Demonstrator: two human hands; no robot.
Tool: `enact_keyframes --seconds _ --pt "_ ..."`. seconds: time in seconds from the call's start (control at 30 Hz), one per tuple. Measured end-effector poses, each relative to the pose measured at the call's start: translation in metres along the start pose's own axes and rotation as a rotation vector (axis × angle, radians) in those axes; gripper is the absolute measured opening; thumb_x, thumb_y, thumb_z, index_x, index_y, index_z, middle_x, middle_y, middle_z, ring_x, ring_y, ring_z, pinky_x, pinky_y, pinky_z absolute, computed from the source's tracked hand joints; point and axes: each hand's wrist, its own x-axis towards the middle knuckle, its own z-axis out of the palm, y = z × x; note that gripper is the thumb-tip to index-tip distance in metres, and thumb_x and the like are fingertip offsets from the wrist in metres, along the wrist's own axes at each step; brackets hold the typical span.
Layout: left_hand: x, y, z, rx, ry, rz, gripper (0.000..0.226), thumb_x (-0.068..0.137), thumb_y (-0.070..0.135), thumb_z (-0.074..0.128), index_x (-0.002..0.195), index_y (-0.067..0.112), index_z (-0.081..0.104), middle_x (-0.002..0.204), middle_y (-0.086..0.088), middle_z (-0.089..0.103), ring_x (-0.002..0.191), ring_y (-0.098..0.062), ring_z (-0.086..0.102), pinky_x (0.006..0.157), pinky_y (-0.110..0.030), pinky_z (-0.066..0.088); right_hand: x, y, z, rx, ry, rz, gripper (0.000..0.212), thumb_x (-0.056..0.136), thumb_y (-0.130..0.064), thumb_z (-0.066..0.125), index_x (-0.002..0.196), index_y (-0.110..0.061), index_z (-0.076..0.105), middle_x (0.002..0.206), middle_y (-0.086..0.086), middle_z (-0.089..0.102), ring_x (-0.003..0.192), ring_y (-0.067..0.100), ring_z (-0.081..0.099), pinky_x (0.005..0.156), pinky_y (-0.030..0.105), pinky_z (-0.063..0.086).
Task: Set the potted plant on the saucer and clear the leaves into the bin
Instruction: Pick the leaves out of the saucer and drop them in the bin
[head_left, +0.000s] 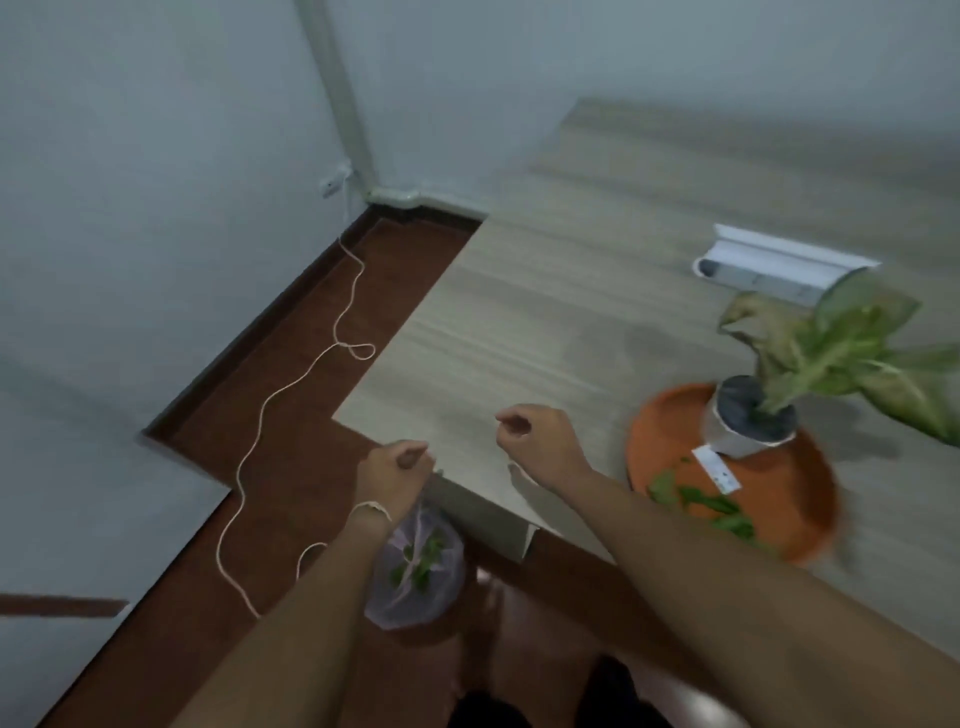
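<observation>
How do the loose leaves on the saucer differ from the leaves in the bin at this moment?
The loose leaves lie on the near side of the orange saucer on the table, beside the potted plant; the leaves in the bin sit lower, in the bin on the floor by the table corner. The first are uncleared, the second already dropped. Both are green scraps. Both hands are loosely curled, away from the saucer.

potted plant: 1 | saucer: 1 | bin: 1 | hands: 2 – left hand, right hand
</observation>
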Motion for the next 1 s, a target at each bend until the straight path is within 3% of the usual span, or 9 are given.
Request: enact_keyframes --seconds 0.2,0.3,0.37,0.47,0.63,0.73,0.87,1.0 --pt "0.005 0.113 0.076 0.033 -0.265 0.193 0.023 0.083 0.025 0.072 0.104 0.017 0.074 0.095 0.004 0.074 0.087 -0.008 0.069 0.088 -0.026 0.055 -0.029 0.080 -0.127 -0.069 0.186 0.130 0.017 0.076 -0.011 0.070 0.093 -0.011 0.076 0.091 0.006 0.076 0.085 0.017 0.069 0.081 0.028 0.053" --pt "0.000 0.163 0.122 0.045 -0.376 0.243 0.029 0.079 0.024 0.074 0.108 0.018 0.072 0.100 0.002 0.072 0.091 -0.009 0.067 0.092 -0.026 0.054 -0.053 0.124 -0.181 -0.188 0.132 0.189 0.017 0.076 -0.020 0.069 0.091 -0.016 0.076 0.090 0.002 0.076 0.082 0.015 0.069 0.081 0.033 0.056" --pt "-0.007 0.190 0.154 0.051 -0.489 0.265 0.039 0.074 0.025 0.077 0.112 0.015 0.071 0.105 -0.003 0.071 0.094 -0.015 0.066 0.094 -0.029 0.053 -0.065 0.146 -0.205 -0.276 0.010 0.165 0.014 0.076 -0.025 0.068 0.087 -0.018 0.074 0.083 0.000 0.074 0.076 0.014 0.066 0.076 0.037 0.056" --pt "-0.020 0.218 0.191 0.254 -0.634 0.394 0.046 0.077 0.025 0.076 0.121 0.015 0.065 0.115 -0.004 0.069 0.099 -0.018 0.065 0.093 -0.026 0.050 -0.076 0.159 -0.218 -0.457 -0.182 0.040 0.013 0.073 -0.036 0.061 0.074 -0.023 0.064 0.072 -0.009 0.059 0.069 0.010 0.054 0.068 0.040 0.053" --pt "-0.032 0.228 0.231 0.582 -0.848 0.544 0.058 0.072 0.037 0.079 0.124 0.022 0.059 0.119 -0.006 0.063 0.107 -0.025 0.061 0.094 -0.036 0.051 -0.079 0.175 -0.218 -0.516 -0.281 -0.002 0.032 0.062 -0.053 0.067 0.070 -0.031 0.045 0.080 -0.011 0.047 0.076 0.012 0.047 0.065 0.028 0.042" --pt "-0.031 0.225 0.243 0.760 -0.858 0.541 0.074 0.067 0.047 0.079 0.130 0.021 0.050 0.122 -0.010 0.050 0.108 -0.031 0.057 0.095 -0.040 0.050 -0.080 0.184 -0.217 -0.554 -0.350 0.083 0.043 0.057 -0.059 0.072 0.073 -0.026 0.051 0.083 -0.004 0.055 0.076 0.017 0.051 0.063 0.031 0.043" --pt "-0.030 0.222 0.246 0.795 -0.862 0.565 0.079 0.067 0.045 0.080 0.134 0.019 0.048 0.128 -0.010 0.043 0.110 -0.033 0.056 0.098 -0.039 0.049 -0.082 0.195 -0.210 -0.608 -0.371 0.090 0.058 0.054 -0.063 0.066 0.092 -0.019 0.064 0.103 0.004 0.059 0.095 0.024 0.055 0.080 0.038 0.052" --pt "-0.033 0.216 0.247 0.784 -0.864 0.578 0.070 0.065 0.042 0.080 0.127 0.019 0.055 0.123 -0.009 0.048 0.105 -0.033 0.059 0.093 -0.039 0.053 -0.087 0.195 -0.203 -0.613 -0.386 0.098 0.049 0.063 -0.051 0.066 0.099 -0.018 0.064 0.108 0.008 0.058 0.098 0.028 0.057 0.081 0.039 0.053"
